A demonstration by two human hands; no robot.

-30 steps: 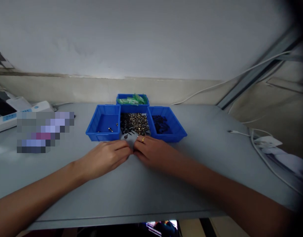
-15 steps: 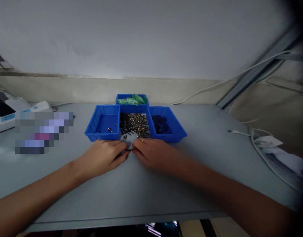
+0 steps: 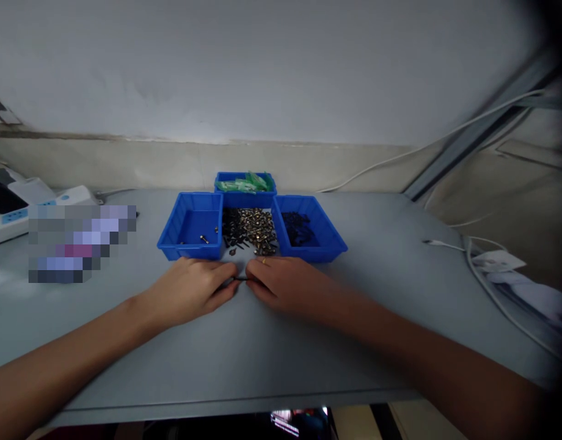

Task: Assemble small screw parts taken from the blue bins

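Fingers (image 3: 225, 271) of left hand (image 3: 192, 290) and right hand (image 3: 288, 284) pinch a dark rod (image 3: 240, 279) before the metal pile (image 3: 256, 227).
Left of that plentiful pile, a bin (image 3: 192, 253) holds few brass pieces (image 3: 204, 239).

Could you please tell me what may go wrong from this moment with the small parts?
1. The thin dark piece between the left hand and the right hand could slip; little of it shows, so the hold is hard to judge.
2. The loose pile lies just beyond the hands, so a knuckle might scatter it.
3. There, dark parts and brass-coloured parts lie side by side, so they might mix.
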